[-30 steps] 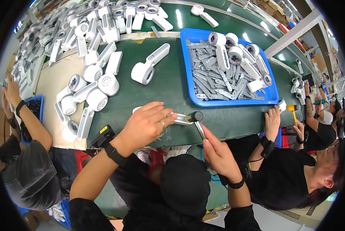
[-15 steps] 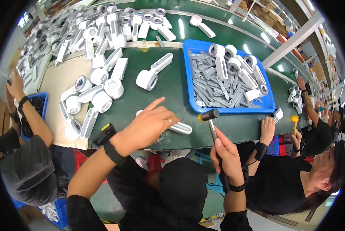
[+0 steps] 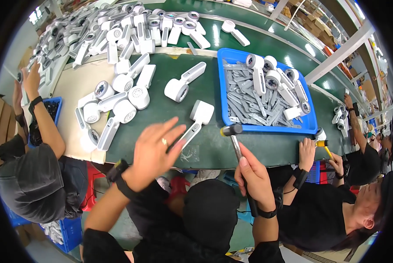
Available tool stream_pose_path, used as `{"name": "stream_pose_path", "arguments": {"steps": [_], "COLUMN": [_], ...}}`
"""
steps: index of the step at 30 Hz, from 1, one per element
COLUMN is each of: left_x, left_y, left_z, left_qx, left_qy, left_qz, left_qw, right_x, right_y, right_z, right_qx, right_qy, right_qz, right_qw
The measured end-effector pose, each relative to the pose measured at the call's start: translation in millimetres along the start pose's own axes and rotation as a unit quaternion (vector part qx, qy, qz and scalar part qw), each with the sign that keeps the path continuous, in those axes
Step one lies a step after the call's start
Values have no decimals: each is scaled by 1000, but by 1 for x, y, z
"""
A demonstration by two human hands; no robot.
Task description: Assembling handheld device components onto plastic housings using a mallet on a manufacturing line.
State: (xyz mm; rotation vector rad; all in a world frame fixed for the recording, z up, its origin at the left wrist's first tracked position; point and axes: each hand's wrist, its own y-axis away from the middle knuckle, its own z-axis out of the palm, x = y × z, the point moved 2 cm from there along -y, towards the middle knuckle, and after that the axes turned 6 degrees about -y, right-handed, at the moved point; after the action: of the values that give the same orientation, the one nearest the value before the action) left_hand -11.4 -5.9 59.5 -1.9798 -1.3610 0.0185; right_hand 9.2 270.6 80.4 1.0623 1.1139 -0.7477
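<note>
On the green table [image 3: 266,149], one white handheld device [image 3: 202,112] lies near the left hand [image 3: 154,147], whose fingers are spread and empty; the right hand [image 3: 255,177] grasps a hammer [image 3: 237,149].

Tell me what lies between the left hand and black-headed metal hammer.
In the head view, a round-headed white device with a slim handle lies on the green tabletop between the left hand and hammer.

A factory workshop: green workbench [image 3: 271,147], heaped white devices [image 3: 114,35] at eleven o'clock, parts tray [image 3: 271,129] at two, co-worker [image 3: 317,210] at four.
</note>
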Motion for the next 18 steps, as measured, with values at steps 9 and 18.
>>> {"name": "stream_pose_path", "arguments": {"steps": [9, 18], "left_x": [4, 0], "left_y": [27, 25], "left_z": [29, 33], "left_qx": [58, 77], "left_qy": [16, 47], "left_qz": [-13, 1], "left_qw": [998, 996], "right_x": [-18, -4], "right_y": [-37, -43], "right_z": [25, 31], "right_qx": [-25, -4], "right_qy": [112, 152], "right_qz": [24, -81], "right_qw": [993, 985]}}
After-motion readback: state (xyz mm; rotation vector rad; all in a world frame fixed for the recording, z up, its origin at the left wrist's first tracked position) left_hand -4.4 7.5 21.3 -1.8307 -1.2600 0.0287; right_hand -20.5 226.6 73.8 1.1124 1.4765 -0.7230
